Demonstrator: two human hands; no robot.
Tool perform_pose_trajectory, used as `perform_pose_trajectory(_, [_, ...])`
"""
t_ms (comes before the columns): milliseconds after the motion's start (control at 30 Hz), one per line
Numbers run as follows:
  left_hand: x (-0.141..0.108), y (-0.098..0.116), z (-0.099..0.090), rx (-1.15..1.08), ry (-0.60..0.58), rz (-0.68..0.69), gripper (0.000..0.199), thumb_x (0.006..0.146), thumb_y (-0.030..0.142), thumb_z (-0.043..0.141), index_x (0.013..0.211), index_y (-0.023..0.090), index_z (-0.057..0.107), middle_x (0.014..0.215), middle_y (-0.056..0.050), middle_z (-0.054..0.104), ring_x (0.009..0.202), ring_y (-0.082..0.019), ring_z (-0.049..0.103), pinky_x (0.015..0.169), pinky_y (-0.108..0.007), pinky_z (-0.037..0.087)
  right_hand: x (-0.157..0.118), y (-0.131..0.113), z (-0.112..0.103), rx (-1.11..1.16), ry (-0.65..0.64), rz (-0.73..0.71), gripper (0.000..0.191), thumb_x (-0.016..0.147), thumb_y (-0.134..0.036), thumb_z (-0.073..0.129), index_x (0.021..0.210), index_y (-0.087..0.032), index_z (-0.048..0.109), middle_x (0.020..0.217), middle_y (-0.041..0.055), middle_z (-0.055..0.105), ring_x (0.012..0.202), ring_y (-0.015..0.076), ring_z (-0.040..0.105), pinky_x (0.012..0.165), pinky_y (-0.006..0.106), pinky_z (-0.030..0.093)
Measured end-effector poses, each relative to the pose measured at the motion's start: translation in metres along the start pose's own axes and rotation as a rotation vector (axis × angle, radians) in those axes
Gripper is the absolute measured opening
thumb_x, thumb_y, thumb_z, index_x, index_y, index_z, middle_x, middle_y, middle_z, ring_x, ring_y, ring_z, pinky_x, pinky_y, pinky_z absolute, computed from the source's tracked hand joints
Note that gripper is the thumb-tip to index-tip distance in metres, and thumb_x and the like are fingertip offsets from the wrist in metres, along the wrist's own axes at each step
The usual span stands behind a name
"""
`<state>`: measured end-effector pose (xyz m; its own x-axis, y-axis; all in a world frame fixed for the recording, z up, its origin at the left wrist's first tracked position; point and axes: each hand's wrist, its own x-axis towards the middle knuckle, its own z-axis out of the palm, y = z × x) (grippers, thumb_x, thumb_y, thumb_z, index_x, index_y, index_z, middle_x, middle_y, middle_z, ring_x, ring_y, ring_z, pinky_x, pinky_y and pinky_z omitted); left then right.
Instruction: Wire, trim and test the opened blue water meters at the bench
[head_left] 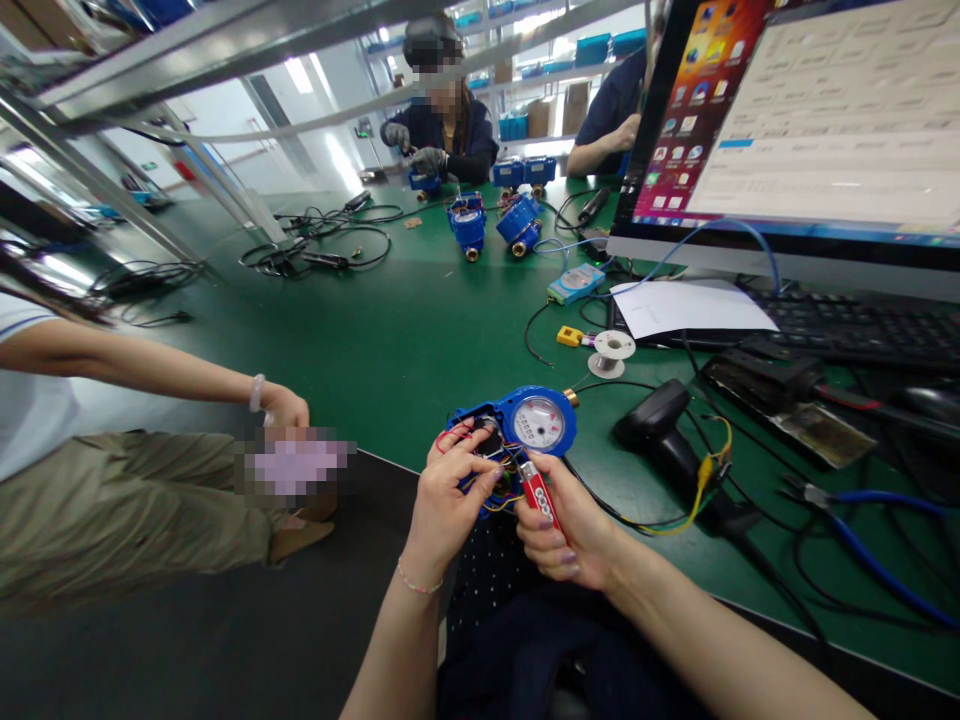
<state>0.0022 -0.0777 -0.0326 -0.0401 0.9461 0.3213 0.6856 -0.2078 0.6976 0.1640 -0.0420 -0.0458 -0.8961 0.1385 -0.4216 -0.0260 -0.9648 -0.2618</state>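
Note:
A blue water meter (537, 424) with a round white dial lies at the table's front edge, its side housing uncovered and thin coloured wires showing inside. My left hand (450, 490) reaches over that housing, thumb and fingertips pinched together on the wires (512, 478). A red lighter (541, 497) is gripped in my right hand (570, 530), its metal top up against the wires just below the dial. Whether it is lit, I cannot make out.
To the right lie a barcode scanner (660, 440), blue-handled pliers (855, 500), a keyboard (862, 325) and a monitor (795, 130). Beyond the meter stands a solder spool (611, 352). More blue meters (469, 225) sit near co-workers opposite. Another person (150, 370) is at left.

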Motion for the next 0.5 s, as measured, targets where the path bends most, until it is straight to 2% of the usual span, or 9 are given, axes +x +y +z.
perform_pose_trajectory(300, [-0.0007, -0.0005, -0.0003, 0.004, -0.004, -0.005, 0.009, 0.081, 0.027, 0.058, 0.077, 0.023, 0.065, 0.113, -0.006, 0.065, 0.116, -0.021, 0.052, 0.103, -0.048, 0.031, 0.0004, -0.0013, 0.0002, 0.094, -0.021, -0.074, 0.061, 0.083, -0.057, 0.009, 0.041, -0.019, 0.033, 0.03, -0.0055, 0.025, 0.022, 0.0044, 0.018, 0.021, 0.014, 0.015])
perform_pose_trajectory(500, [0.0002, 0.0001, -0.0001, -0.005, -0.016, -0.023, 0.01, 0.081, 0.028, 0.058, 0.077, 0.023, 0.066, 0.116, -0.006, 0.063, 0.117, -0.022, 0.051, 0.103, -0.049, 0.03, -0.0002, -0.0026, -0.0022, 0.097, -0.047, -0.06, 0.06, 0.083, -0.058, 0.01, 0.044, -0.019, 0.032, 0.031, -0.0059, 0.025, 0.023, 0.0043, 0.018, 0.022, 0.014, 0.015])
